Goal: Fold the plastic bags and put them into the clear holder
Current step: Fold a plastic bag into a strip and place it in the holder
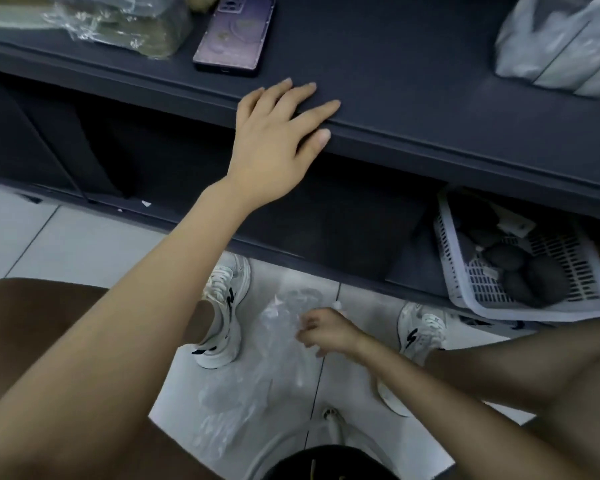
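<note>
My left hand [278, 133] rests flat on the front edge of the dark table [413, 109], fingers spread and straight. Down at the floor between my shoes, my right hand [326, 330] pinches a clear plastic bag [257, 368] that lies crumpled on the tiles. More whitish plastic bags [561, 43] sit in a heap at the table's far right. A bundle wrapped in clear plastic [118, 22] lies at the far left. No clear holder shows.
A purple phone [234, 34] lies on the table near the back. A white slotted basket [520, 261] with dark round things sits on a lower shelf at right. My two white shoes [222, 313] flank the bag. A stool base [333, 427] is below me.
</note>
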